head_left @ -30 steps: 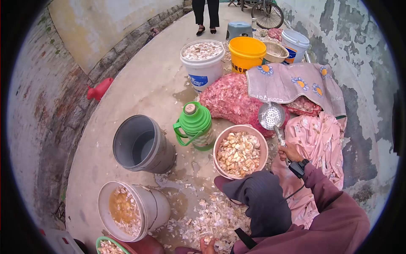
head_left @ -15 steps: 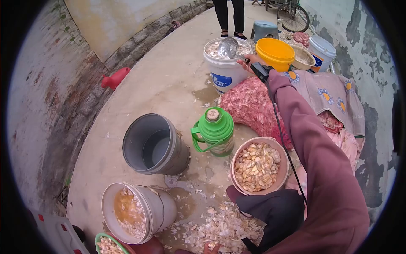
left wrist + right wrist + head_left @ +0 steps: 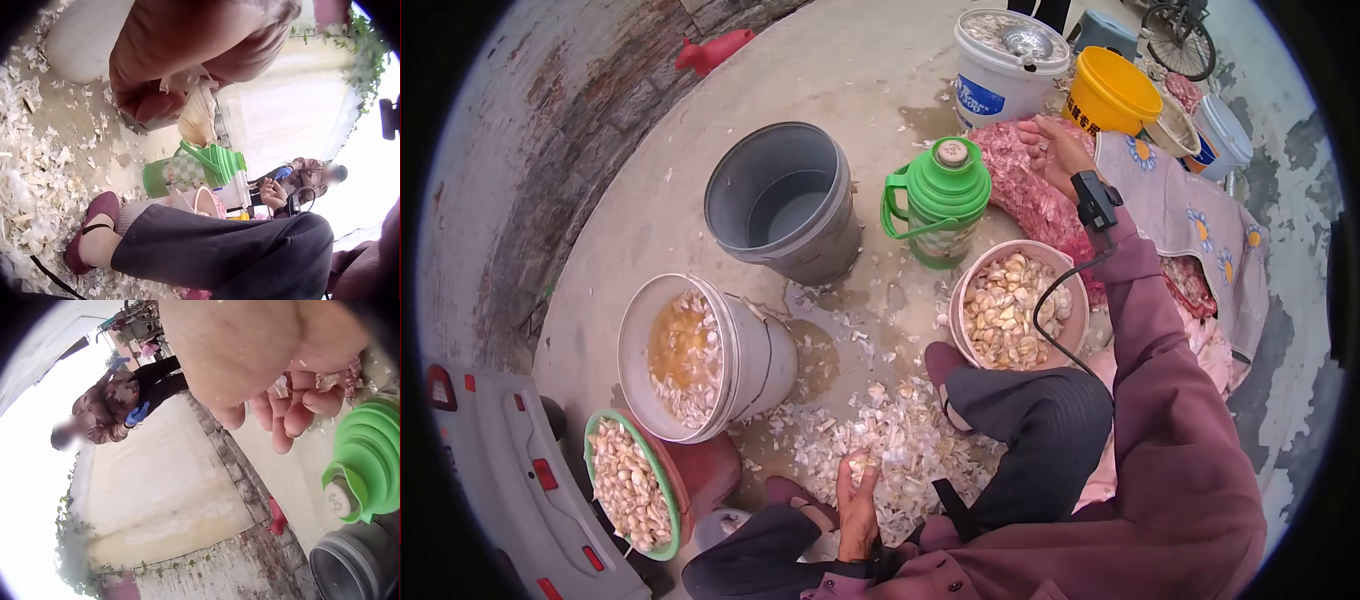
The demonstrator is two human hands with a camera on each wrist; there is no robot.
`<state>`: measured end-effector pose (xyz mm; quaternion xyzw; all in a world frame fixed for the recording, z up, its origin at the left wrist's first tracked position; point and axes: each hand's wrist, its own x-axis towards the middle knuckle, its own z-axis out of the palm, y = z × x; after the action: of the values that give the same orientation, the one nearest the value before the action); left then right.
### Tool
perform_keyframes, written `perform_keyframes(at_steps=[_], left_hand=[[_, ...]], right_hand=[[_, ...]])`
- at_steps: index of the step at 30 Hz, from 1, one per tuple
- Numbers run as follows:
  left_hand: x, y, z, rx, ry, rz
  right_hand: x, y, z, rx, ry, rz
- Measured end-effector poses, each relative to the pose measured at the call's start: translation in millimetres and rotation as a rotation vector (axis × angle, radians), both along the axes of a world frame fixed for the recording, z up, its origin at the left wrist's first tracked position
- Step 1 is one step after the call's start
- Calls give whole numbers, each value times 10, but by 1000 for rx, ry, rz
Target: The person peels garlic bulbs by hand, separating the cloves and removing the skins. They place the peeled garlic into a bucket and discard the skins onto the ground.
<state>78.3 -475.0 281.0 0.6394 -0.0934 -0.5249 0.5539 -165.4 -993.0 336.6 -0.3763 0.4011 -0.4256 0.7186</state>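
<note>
My left hand [image 3: 858,515] is low over a heap of papery garlic skins [image 3: 900,440], gripping a garlic bulb [image 3: 199,119] between thumb and fingers. Loose skin hangs from the bulb in the left wrist view. My right hand [image 3: 1055,155] is above the pink net sack [image 3: 1010,165], fingers relaxed and holding nothing; bits of skin [image 3: 326,381] cling to it in the right wrist view. Beyond it, a perforated metal skimmer [image 3: 1025,42] lies in the white bucket [image 3: 1000,85] of garlic. A pink bucket [image 3: 1085,310] full of garlic cloves stands between my right arm and knee.
A green thermos [image 3: 945,205] stands beside a grey bucket [image 3: 830,220] with water in it. At left are a tilted white bucket [image 3: 760,355] of soaking garlic and a green-rimmed basket [image 3: 670,500]. A yellow bucket [image 3: 1110,100] and a flowered cloth [image 3: 1175,190] are at right. Another person [image 3: 112,403] stands ahead.
My right hand carried the skimmer from beside the net sack to the white bucket, let go of it there and drew back. My head view has tilted downward, showing more of my left hand.
</note>
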Motion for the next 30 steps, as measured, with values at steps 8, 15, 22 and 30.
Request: perform_keyframes(at_steps=[8, 15, 22, 30], left_hand=[[308, 142, 686, -262, -89, 114], [317, 504, 883, -356, -53, 113], [465, 1097, 609, -72, -550, -67], [312, 1408, 347, -62, -484, -55]], right_hand=[[271, 2033, 1668, -783, 401, 440], [1502, 4152, 1571, -774, 534, 667], [2116, 5000, 170, -944, 508, 670], [1952, 5335, -344, 171, 262, 755]])
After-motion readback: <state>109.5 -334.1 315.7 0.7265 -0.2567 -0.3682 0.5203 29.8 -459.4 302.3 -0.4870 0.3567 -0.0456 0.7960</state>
